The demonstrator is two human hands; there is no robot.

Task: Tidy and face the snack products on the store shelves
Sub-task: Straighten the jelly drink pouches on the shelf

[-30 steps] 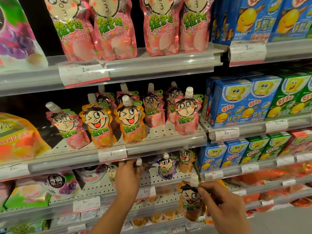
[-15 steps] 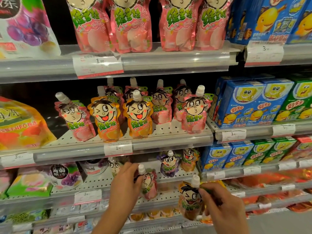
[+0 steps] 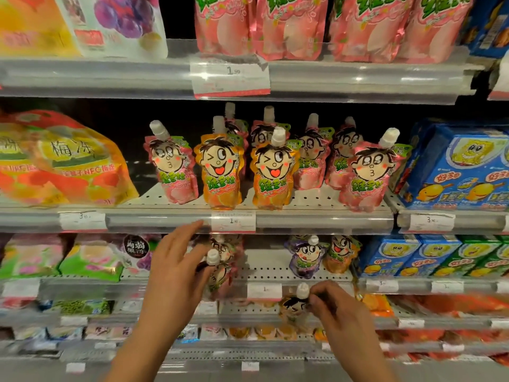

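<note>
My left hand [image 3: 176, 274] grips a pink spout pouch [image 3: 220, 274] with a cartoon face, held at the front edge of the third shelf [image 3: 316, 286]. My right hand [image 3: 338, 310] is shut on an orange spout pouch [image 3: 293, 307] with a white cap, held lower, in front of the shelf below. On the third shelf stand a purple pouch [image 3: 305, 257] and an orange pouch [image 3: 340, 252]. Above, on the middle shelf [image 3: 316, 219], pink pouches [image 3: 172, 164] and two orange pouches [image 3: 220, 172] stand facing out.
Large jelly bags [image 3: 63, 158] lie at the left of the middle shelf. Blue and green snack boxes [image 3: 462, 169] fill the right side. Tall pink pouches [image 3: 286, 26] line the top shelf. Green and pink bags [image 3: 88, 260] sit left of my left hand.
My left hand has drawn the pink pouch out from the back of the third shelf to its front edge. The view has shifted left. My right hand still holds the orange pouch.
</note>
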